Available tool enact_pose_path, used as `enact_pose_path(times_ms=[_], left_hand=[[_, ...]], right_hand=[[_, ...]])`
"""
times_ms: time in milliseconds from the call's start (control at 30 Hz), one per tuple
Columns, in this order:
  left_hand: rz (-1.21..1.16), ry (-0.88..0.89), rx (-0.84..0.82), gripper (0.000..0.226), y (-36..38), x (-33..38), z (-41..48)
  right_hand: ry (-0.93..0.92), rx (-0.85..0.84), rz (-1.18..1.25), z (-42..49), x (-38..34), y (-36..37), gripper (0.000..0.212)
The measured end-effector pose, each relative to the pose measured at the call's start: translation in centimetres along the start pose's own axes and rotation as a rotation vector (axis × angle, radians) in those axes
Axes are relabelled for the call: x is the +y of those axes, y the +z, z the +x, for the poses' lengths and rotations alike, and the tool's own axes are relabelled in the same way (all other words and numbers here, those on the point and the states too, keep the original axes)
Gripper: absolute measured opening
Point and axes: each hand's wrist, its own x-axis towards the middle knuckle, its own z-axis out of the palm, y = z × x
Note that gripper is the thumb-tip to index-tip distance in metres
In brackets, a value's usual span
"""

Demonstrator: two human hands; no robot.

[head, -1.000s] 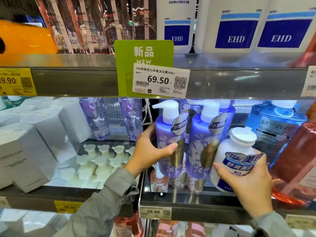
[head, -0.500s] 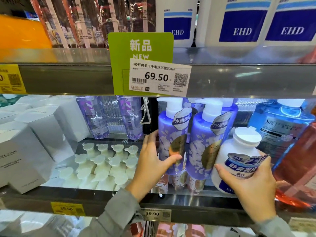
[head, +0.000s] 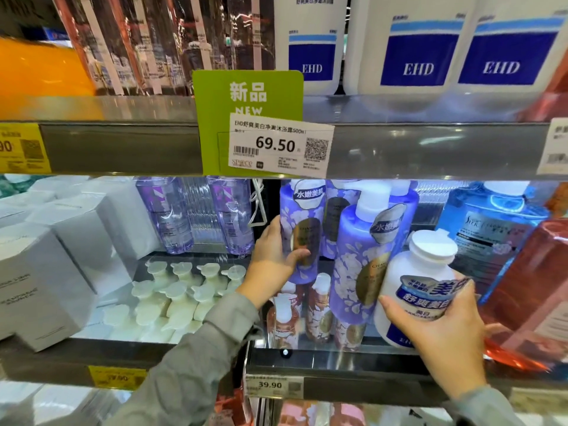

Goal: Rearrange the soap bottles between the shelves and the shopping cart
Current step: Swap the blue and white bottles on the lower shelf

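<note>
Gripped the purple bottle [head: 302, 235] at frame centre with the left hand [head: 273, 262], thumb across the gold label, fingers curled round the left side. Held it upright, base higher in the frame than that of a second purple bottle [head: 365, 259] just to its right, top cut off by the edge of the upper shelf [head: 430, 149]. Clasped the white bottle [head: 418, 281] at lower right with the right hand [head: 445, 330], thumb on the blue-and-white label, fingers wrapped behind. Held it just in front of the second purple bottle, above the front of the lower shelf [head: 353, 375]; contact with that shelf unclear. Found a blue bottle [head: 491, 222] and a red bottle [head: 534, 287] further right, the red one at the frame's edge. Saw lilac bottles [head: 167, 213], small white pumps [head: 181, 290] and white boxes [head: 46, 272] to the left on the same level. Noted, on the upper shelf's edge, a green sign [head: 246, 93] with a price tag [head: 279, 146] reading 69.50, and EHD bottles [head: 418, 56] across the upper right.
</note>
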Motion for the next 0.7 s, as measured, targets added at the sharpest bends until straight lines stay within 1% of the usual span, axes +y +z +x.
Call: enact_pose_path(times_ms=[100,400,567,633,700], left_hand=[[0.029,-0.014,-0.047,0.048,-0.1,0.3,1.4],[0.036,-0.017,-0.168,0.045,-0.8,-0.9,3.6],[0.044,-0.066,-0.187,0.052,-0.7,-1.7,4.4],[0.001,-0.091,-0.175,0.056,-0.3,-2.2,4.6],[-0.018,-0.11,-0.159,0.066,0.4,-3.7,5.2]], right_hand=[[-0.008,0.0,0.001,0.1,0.1,0.0,0.075],[-0.002,0.002,-0.014,0.1,0.2,0.0,0.075],[-0.004,-0.003,0.003,0.0,0.2,-0.1,0.076],[-0.01,-0.002,0.003,0.1,0.1,0.0,0.078],[-0.017,-0.005,-0.003,0.1,0.0,0.0,0.079]])
